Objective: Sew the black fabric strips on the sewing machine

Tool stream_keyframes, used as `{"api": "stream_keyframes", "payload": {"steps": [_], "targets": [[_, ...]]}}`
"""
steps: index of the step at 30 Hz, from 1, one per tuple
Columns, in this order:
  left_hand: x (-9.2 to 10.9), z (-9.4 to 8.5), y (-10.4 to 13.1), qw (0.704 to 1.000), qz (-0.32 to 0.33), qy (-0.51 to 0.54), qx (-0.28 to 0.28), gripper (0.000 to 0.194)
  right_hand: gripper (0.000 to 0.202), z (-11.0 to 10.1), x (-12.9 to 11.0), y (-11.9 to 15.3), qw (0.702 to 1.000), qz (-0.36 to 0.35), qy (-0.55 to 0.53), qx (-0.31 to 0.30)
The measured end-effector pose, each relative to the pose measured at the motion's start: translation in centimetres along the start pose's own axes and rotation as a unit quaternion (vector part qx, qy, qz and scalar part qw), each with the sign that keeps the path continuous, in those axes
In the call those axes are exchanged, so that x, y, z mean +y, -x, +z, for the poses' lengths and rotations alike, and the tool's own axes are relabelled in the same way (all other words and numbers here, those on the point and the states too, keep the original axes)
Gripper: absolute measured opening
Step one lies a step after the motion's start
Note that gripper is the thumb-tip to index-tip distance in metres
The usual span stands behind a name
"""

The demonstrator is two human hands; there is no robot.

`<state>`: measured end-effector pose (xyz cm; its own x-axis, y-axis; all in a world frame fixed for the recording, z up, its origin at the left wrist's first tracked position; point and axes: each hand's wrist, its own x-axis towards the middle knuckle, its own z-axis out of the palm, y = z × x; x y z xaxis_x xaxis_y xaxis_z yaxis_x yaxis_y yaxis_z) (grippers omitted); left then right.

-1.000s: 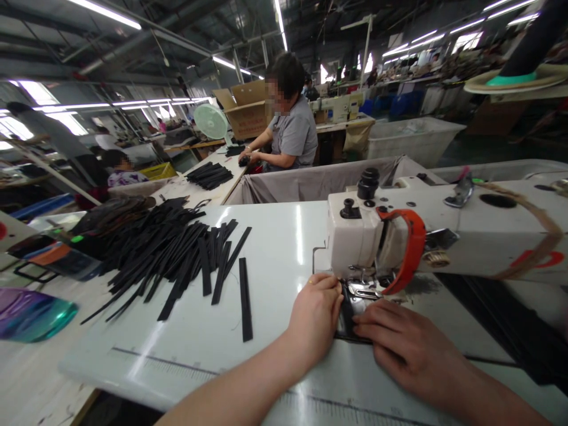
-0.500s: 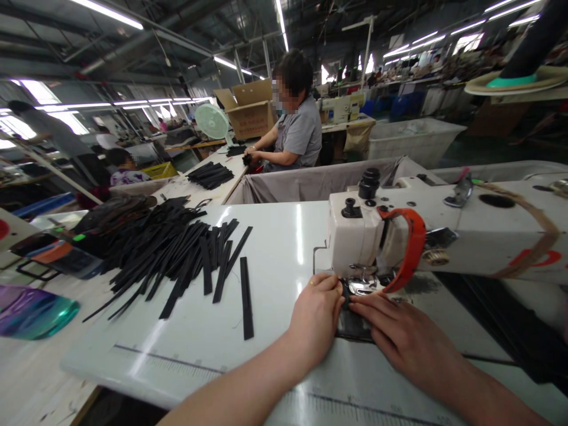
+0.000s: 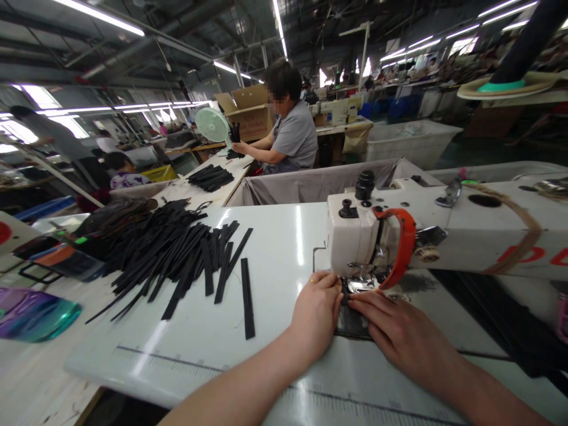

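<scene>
Red letter "D" on the sewing machine (image 3: 444,236).
</scene>
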<state>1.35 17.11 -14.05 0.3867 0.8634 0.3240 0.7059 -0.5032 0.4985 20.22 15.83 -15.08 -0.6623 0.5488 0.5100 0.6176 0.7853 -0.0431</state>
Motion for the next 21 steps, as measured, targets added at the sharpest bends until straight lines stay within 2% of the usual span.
{"api": "stream_keyframes", "payload": {"steps": [8, 14, 17, 20, 21], "targets": [[-0.1, -0.1, -0.5, 1.0, 0.015, -0.021, -0.014, 0.029, 0.033, 0.2, 0.0, 0.1, 0.999, 0.017, -0.012, -0.032], [0.1, -0.4, 0.0, 0.999, 0.027, -0.016, -0.015, 0.027, 0.032, 0.0, 0.0, 0.0, 0.999, 0.017, -0.024, -0.018], [-0.9, -0.6, -0.4, 1.0, 0.016, -0.004, -0.021, 0.024, 0.033, 0.0, 0.0, 0.1, 1.0, 0.006, -0.023, -0.012], [-2.8, -0.6, -2.7, 1.0, -0.002, -0.023, -0.008, 0.015, 0.033, -0.1, 0.1, 0.2, 1.0, 0.006, -0.018, -0.006], [-3.5, -0.7, -3.7, 0.999, 0.024, -0.029, -0.02, 0.014, 0.033, -0.2, 0.0, 0.2, 1.0, 0.008, -0.017, -0.007]]}}
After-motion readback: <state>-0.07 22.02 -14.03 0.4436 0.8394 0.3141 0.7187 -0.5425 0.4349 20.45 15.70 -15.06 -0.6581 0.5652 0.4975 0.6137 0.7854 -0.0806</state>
